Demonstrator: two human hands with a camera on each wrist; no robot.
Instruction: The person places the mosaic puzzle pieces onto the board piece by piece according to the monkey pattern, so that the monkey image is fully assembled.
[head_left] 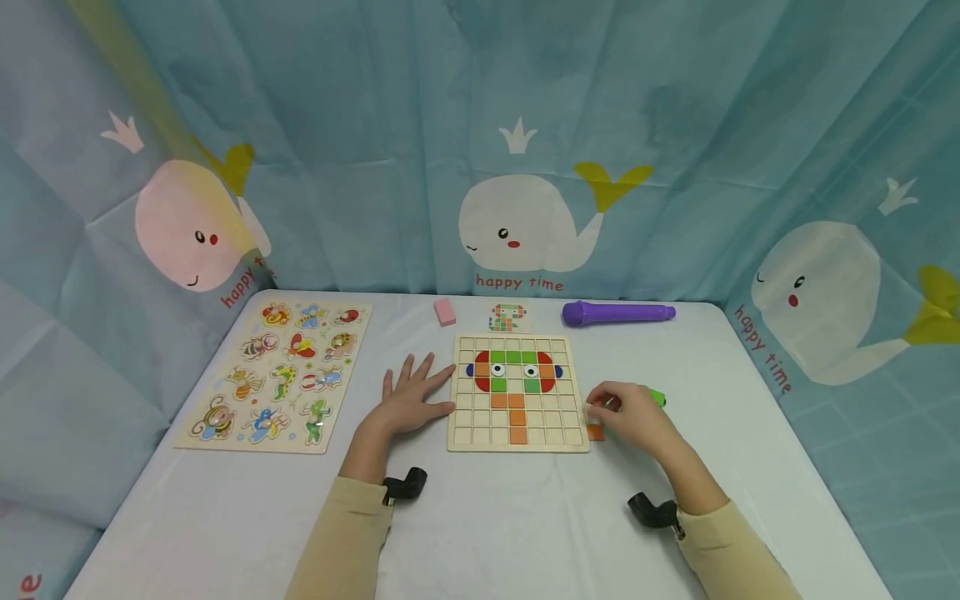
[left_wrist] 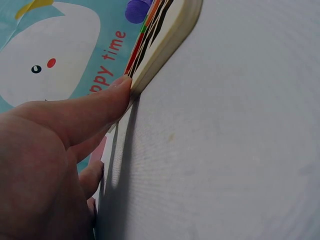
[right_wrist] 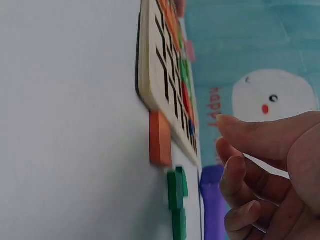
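Grid board (head_left: 483, 436) flat on white table (head_left: 465, 525), between hands. Left hand (head_left: 405, 406) low, fingers straight and spread, thumb tip against board's left edge. Right hand (head_left: 632, 414) raised near right edge, fingers loosely curled, holding nothing. Orange tile (head_left: 596, 432) just beside that edge. Wide bare room on near side. Board roughly square; its orange tile stem (head_left: 517, 419) runs lengthwise, toward person.

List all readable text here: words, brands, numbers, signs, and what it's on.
"happy time": backdrop cloth, under middle whale.
"happy time": cloth, under right whale.
"happy t": under left whale; rest lost in a fold.
"me": cloth, lower left; rest cut off.
"ppy time": cloth, left wrist view.
"happy": cloth, right wrist view; rest unclear.
No brands or numbers readable.
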